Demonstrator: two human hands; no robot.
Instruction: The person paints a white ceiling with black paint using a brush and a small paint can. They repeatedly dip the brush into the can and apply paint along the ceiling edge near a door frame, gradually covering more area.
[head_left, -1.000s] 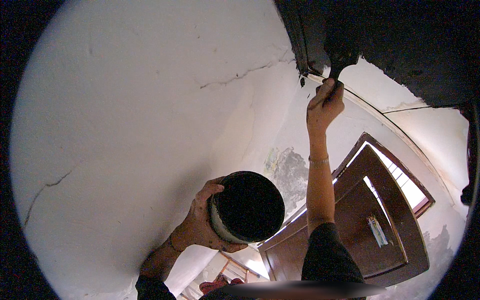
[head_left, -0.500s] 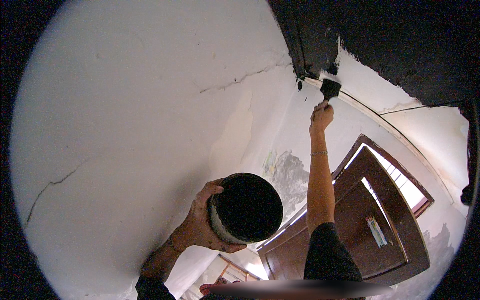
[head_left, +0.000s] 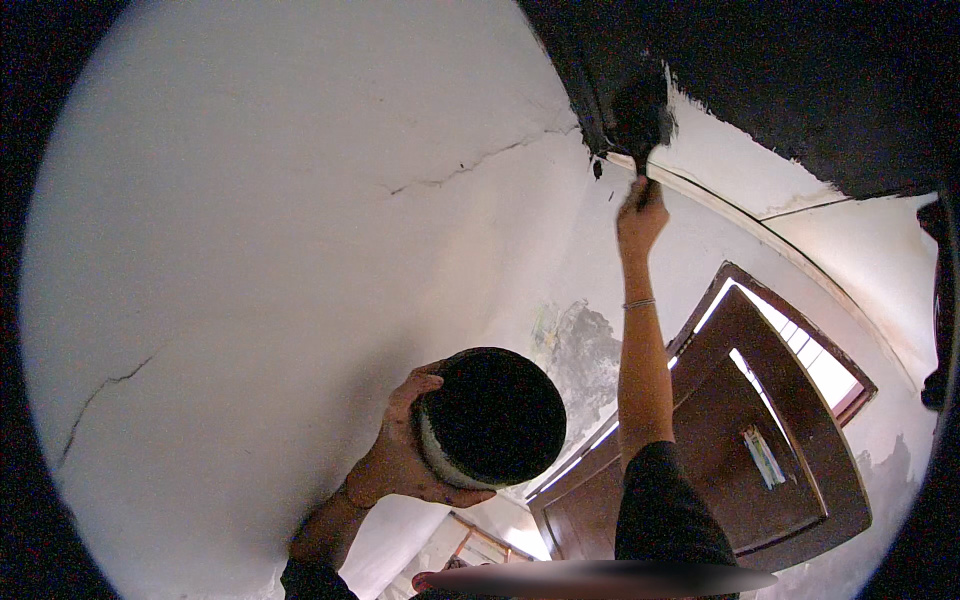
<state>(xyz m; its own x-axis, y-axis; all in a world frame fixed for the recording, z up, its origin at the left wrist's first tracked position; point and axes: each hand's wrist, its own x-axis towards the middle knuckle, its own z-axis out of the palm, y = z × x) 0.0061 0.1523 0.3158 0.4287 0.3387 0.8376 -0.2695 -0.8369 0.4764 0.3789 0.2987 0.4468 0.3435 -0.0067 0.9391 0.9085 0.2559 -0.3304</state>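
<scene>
My left hand (head_left: 405, 450) is wrapped round the side of a round paint pot (head_left: 497, 418), its inside black. My right hand (head_left: 641, 220) reaches high, gripping the handle of a paintbrush (head_left: 641, 125). The brush's dark head lies against the black-painted part of the ceiling (head_left: 800, 80), near the corner; its bristles merge with the dark paint, so their edge is hard to make out. To the right of the brush is a white unpainted patch (head_left: 710, 135) with a ragged black border.
A white wall (head_left: 280, 250) with thin cracks fills the left side. Pale trim (head_left: 730, 205) runs along the ceiling edge. Below right stands a brown wooden door (head_left: 720, 430) with a bright opening (head_left: 810, 350) above it. Grey worn plaster (head_left: 580, 345) shows beside the door.
My right hand has pushed the brush up and slightly left, from the trim onto the black ceiling area. The pot in my left hand has stayed nearly in place.
</scene>
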